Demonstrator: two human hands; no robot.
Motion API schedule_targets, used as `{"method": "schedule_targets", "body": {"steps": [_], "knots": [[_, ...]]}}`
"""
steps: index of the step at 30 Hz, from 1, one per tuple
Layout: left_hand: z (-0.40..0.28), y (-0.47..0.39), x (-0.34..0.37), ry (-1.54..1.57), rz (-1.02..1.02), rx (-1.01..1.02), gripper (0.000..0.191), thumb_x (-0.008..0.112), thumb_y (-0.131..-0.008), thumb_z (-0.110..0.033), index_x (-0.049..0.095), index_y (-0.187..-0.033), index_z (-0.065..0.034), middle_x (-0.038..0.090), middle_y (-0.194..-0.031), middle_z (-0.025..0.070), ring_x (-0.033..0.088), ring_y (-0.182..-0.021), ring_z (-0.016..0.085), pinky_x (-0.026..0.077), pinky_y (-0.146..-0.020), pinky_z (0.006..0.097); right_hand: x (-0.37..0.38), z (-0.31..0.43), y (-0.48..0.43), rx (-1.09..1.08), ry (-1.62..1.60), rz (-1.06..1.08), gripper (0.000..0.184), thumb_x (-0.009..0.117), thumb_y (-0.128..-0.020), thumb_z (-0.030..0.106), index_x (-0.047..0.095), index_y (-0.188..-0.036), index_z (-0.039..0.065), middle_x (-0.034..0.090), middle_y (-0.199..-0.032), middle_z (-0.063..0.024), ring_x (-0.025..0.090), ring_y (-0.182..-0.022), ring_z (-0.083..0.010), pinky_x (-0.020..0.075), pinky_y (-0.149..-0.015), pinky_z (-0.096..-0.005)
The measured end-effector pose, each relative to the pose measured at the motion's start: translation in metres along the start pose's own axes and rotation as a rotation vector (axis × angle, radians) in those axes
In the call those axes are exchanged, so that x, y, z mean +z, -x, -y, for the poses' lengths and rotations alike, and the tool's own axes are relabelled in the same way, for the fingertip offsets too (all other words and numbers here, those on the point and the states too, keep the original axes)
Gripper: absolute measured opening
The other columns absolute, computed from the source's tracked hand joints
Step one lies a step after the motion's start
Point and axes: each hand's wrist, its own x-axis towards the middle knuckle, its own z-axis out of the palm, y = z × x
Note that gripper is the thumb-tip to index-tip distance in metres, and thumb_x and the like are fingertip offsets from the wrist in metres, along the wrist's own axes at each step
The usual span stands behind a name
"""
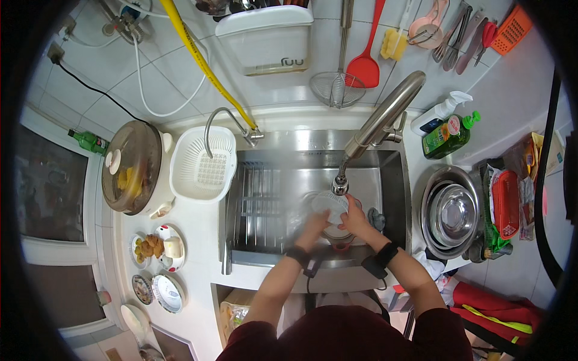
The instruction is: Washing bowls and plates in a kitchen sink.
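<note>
A pale translucent round dish (pixel 328 203) is tilted under the faucet's spray head (pixel 340 185) in the steel sink (pixel 393 203). My right hand (pixel 356 220) grips the right side of its rim. My left hand (pixel 318 222) is at the dish's near left side, its fingers against it; blur hides whether they grip. Below the dish, partly hidden by it and my hands, a round vessel with a red handle (pixel 341 247) stands in the sink. A grey cloth (pixel 376 219) lies in the basin just right of my right hand. A hazy smear covers the middle of the view.
A wire rack (pixel 255 203) spans the sink's left side, beside a white plastic basket (pixel 203 163). Farther left stand a lidded steamer (pixel 133 167) and plates of food (pixel 171 261). Nested steel bowls (pixel 451 214) and a green soap bottle (pixel 447 136) are at the right. The curved faucet (pixel 384 115) overhangs the basin.
</note>
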Motion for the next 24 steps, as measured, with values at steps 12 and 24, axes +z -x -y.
{"method": "schedule_targets", "body": {"steps": [12,24], "knots": [[-0.040,0.052,-0.026,-0.932,-0.357,0.724,0.042,0.048,-0.072,0.000,0.042,-0.113,-0.0084,0.058,-0.075,0.0205,0.058,-0.069,0.037,0.046,-0.057,0.0450,0.012,0.005,-0.026,-0.582,0.897,-0.003,0.059,0.068,-0.062,0.023,0.042,-0.112,0.002,0.050,-0.106,-0.0162,0.047,-0.097,-0.0337,0.0403,-0.081,-0.0417],[-0.037,0.053,-0.031,-0.765,-0.360,0.582,0.032,0.044,-0.079,-0.008,0.047,-0.111,-0.0078,0.060,-0.075,0.0216,0.058,-0.072,0.039,0.046,-0.064,0.0457,0.008,-0.011,-0.029,-0.527,0.712,-0.033,0.037,0.052,-0.076,0.009,0.046,-0.112,0.001,0.053,-0.102,-0.0205,0.052,-0.096,-0.0335,0.0413,-0.081,-0.0400]]}}
